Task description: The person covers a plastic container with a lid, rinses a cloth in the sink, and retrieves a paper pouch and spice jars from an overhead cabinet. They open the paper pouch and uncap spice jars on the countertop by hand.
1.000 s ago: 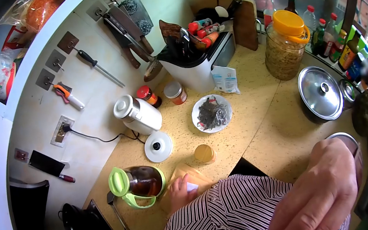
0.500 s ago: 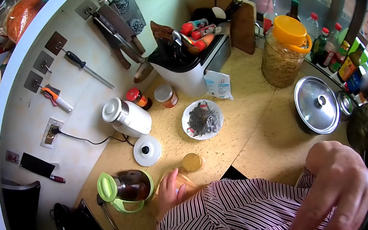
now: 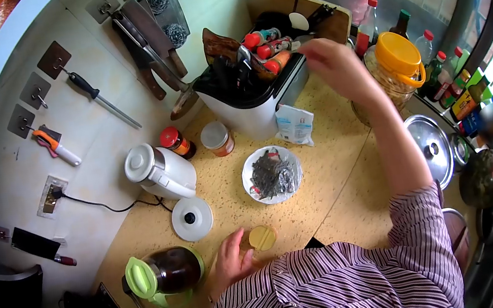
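My left hand (image 3: 233, 262) rests low on the counter with its fingers stretched and thumb apart, holding nothing. Just right of its fingertips stands a small jar with a yellow lid (image 3: 263, 238). A glass pitcher of dark liquid with a light green lid and handle (image 3: 176, 269) is to its left. My right hand (image 3: 330, 64) is raised at the right side of a white and black bin (image 3: 240, 110), fingers apart and pointing down toward its rim, with nothing visible in them. Red-capped bottles (image 3: 272, 48) lie in the bin's top.
A white plate of dark dried food under plastic wrap (image 3: 295, 190) sits mid-counter. Behind it are a white packet (image 3: 295, 125) and a jar (image 3: 217, 139). A white grinder (image 3: 163, 169) and its lid (image 3: 192, 218) stand left. A large orange-lidded jar (image 3: 399, 58) stands right, near a steel pot lid (image 3: 430, 142).
My right hand has swung from the lower right, close to my body, up and away to the bin. My left hand stays by the yellow-lidded jar. The view has shifted slightly.
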`<state>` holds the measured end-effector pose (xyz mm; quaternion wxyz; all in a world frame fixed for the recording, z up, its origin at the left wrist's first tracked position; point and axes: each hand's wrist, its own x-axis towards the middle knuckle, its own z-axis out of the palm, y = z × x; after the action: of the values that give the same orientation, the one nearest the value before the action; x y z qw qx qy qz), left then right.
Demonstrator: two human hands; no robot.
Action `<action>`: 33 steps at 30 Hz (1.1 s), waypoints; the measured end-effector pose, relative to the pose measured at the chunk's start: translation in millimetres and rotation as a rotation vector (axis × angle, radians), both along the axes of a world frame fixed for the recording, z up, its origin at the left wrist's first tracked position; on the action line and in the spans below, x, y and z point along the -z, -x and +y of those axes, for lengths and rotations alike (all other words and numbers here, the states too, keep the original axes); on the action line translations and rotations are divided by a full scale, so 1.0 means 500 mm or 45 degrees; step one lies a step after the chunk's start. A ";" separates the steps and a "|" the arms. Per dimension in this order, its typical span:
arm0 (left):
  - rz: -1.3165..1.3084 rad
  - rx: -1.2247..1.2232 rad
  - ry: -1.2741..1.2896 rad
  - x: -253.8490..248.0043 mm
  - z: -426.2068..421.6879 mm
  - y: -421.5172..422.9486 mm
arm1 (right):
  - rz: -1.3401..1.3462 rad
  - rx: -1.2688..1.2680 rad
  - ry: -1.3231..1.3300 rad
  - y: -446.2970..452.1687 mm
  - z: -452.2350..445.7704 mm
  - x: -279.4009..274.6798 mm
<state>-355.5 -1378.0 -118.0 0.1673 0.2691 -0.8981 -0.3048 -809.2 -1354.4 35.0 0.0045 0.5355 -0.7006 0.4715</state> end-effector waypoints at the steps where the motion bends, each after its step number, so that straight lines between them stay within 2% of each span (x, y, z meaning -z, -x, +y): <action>1: -0.014 -0.011 -0.016 0.000 0.003 0.004 | 0.171 -0.037 0.033 0.044 -0.049 0.047; 3: -0.008 -0.021 -0.034 0.005 0.008 0.009 | 0.349 0.000 -0.214 0.076 -0.123 0.091; 7: -0.059 -0.090 -0.109 0.024 0.019 0.001 | 0.546 -0.036 -0.270 0.071 -0.215 0.141; 9: -0.087 -0.118 -0.146 0.023 0.020 -0.003 | 0.642 -0.039 -0.578 0.069 -0.234 0.143; 13: -0.059 -0.125 -0.108 0.012 0.013 -0.001 | 0.732 0.027 -0.531 0.093 -0.262 0.171; 16: -0.042 -0.176 -0.088 0.002 0.011 -0.003 | 0.787 0.100 -0.353 0.107 -0.255 0.156; 18: -0.020 -0.190 -0.058 0.002 0.009 -0.008 | 0.317 0.168 -0.092 0.108 -0.208 0.094; 20: 0.029 -0.224 -0.110 -0.005 0.001 -0.008 | -0.238 0.041 0.181 0.093 -0.130 0.037; 21: 0.026 -0.215 -0.107 -0.013 -0.002 -0.005 | -0.367 0.002 0.241 0.106 -0.104 0.033; 22: 0.065 -0.215 -0.134 -0.023 -0.005 0.003 | -0.749 -0.188 0.375 0.086 -0.070 0.017; 24: 0.095 -0.210 -0.164 -0.041 -0.009 0.017 | -1.064 -0.379 0.463 0.054 -0.009 0.001; 25: 0.162 -0.163 -0.180 -0.050 -0.013 0.027 | -1.066 -0.378 0.467 0.036 0.012 0.000; 27: 0.220 -0.106 -0.225 -0.084 -0.011 0.051 | -1.298 -0.769 0.559 -0.006 0.047 0.002; 31: 0.328 -0.009 -0.288 -0.166 -0.009 0.101 | -1.367 -0.930 0.586 -0.090 0.077 -0.007; 33: 0.517 0.133 -0.352 -0.203 -0.008 0.122 | -1.373 -0.988 0.578 -0.128 0.089 -0.020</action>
<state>-416.5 -1381.9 -16.4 0.2897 0.1760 -0.8086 -0.4809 -745.1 -1310.0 45.1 -0.4005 0.4243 -0.2476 0.7734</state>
